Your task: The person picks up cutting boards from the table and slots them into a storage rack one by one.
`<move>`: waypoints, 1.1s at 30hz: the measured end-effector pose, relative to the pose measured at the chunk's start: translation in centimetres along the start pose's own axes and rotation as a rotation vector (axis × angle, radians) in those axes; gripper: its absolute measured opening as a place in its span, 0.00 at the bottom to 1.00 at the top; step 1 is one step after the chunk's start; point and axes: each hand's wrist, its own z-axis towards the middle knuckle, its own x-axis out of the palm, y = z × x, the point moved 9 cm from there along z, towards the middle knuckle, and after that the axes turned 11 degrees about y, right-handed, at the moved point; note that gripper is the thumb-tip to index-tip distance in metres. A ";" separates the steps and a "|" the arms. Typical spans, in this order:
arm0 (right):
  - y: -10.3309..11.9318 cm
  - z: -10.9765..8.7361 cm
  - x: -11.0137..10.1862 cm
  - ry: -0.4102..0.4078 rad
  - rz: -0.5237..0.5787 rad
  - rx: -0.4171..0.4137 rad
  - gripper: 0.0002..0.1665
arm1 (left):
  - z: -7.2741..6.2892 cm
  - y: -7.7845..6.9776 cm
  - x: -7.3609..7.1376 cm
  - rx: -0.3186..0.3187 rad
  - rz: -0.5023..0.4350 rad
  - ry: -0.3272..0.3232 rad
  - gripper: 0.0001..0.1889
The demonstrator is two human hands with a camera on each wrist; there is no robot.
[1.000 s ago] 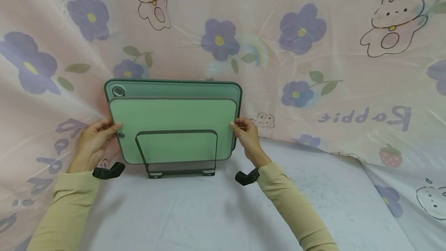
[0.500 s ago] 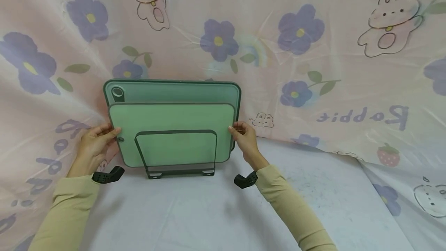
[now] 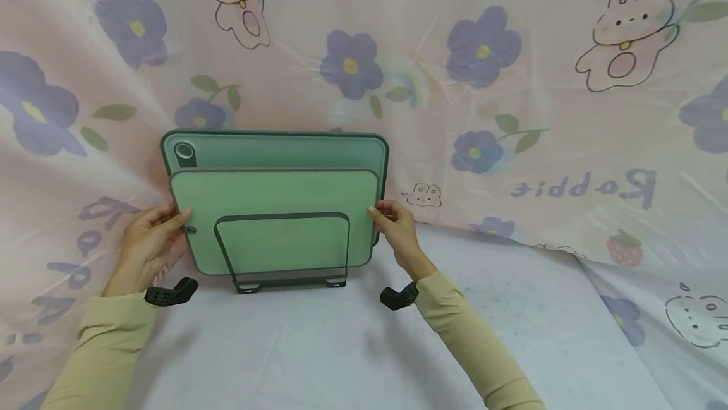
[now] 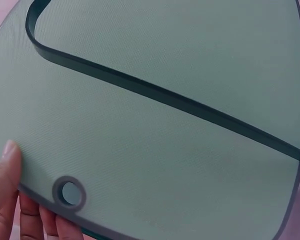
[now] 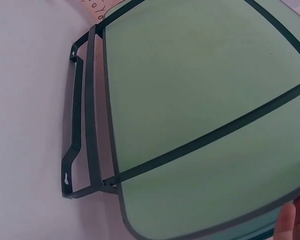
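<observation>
A light green cutting board (image 3: 290, 192) with a grey rim and a small hole stands upright in a dark metal rack (image 3: 284, 215). My left hand (image 3: 146, 242) pinches its left edge, thumb on the front face; in the left wrist view, fingers (image 4: 31, 217) curl behind the rim near the hole. On the opposite edge my right hand (image 3: 400, 230) pinches the same board. A larger, darker green cutting board (image 3: 279, 150) with a ringed hole in its upper left corner stands behind, mostly hidden. The right thumb is out of the right wrist view, where only fingertips (image 5: 286, 220) show.
The rack's feet rest on a white-covered table (image 3: 307, 347). A pink curtain (image 3: 421, 144) with flowers and rabbits hangs close behind the boards and along the left side. Dark straps (image 3: 172, 293) sit at both wrists.
The light green cutting board has sunk lower in the rack, with both hands moving down alongside it. More of the darker board shows above it. The head view has shifted slightly.
</observation>
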 end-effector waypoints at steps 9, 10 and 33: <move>0.1 -0.5 -0.5 -0.005 0.024 -0.039 0.14 | -0.7 -0.6 0.5 -0.018 -0.010 -0.012 0.11; 0.2 -0.5 -0.6 -0.006 0.032 -0.044 0.14 | -0.8 -0.8 0.6 -0.017 -0.015 -0.018 0.12; 9.9 -7.2 -14.6 -0.076 -0.094 -0.274 0.14 | -1.5 -6.6 11.6 0.256 0.339 0.175 0.16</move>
